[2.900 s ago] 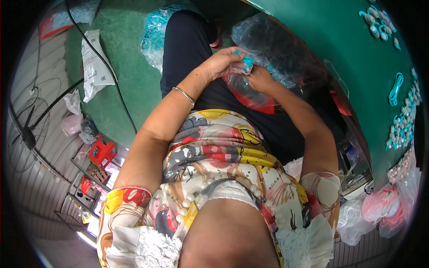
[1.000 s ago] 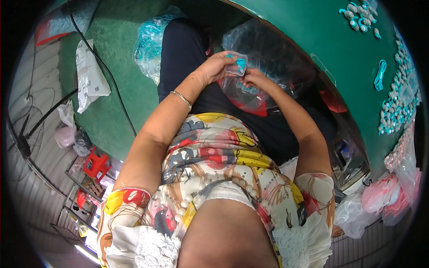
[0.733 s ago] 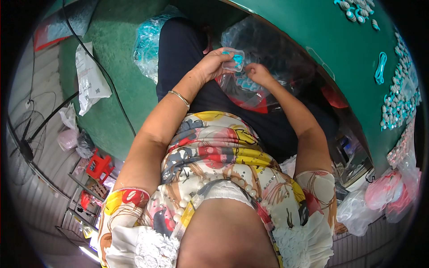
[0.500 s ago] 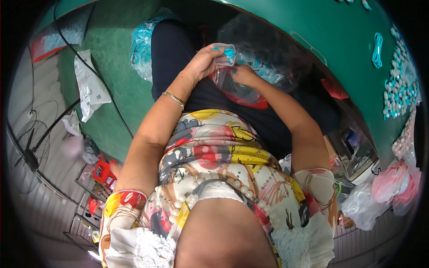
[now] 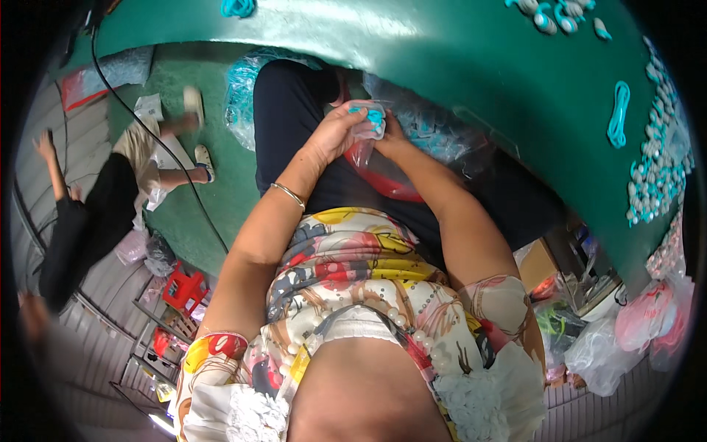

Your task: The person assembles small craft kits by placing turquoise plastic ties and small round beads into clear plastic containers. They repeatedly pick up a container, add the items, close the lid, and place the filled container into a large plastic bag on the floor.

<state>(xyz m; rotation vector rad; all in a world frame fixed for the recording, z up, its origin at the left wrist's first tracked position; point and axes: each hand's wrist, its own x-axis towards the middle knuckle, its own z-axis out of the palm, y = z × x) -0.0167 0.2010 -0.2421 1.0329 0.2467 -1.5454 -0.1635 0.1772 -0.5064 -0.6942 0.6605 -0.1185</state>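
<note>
My left hand (image 5: 333, 134) grips a small clear plastic box (image 5: 379, 132) over my lap, its thumb across the top. Inside the box lies a bundle of turquoise cord (image 5: 374, 116). My right hand (image 5: 392, 132) closes on the box's right side; its fingertips are partly hidden there. Just beyond the hands, a large clear bag (image 5: 434, 140) of turquoise-and-clear packed items rests at my lap under the table edge. A red part of the bag (image 5: 390, 180) hangs below the hands.
A green table (image 5: 471, 62) curves across the front and right. It carries a turquoise cord coil (image 5: 618, 114), another coil (image 5: 237, 7) and a pile of grey-and-turquoise pieces (image 5: 655, 162). A black cable (image 5: 158, 140) hangs at left. A person (image 5: 92, 214) is at far left, near a red stool (image 5: 184, 287).
My right hand has come up from just below the box to its side. Both hands sit slightly lower in the view, which has shifted. A person has come into view at left.
</note>
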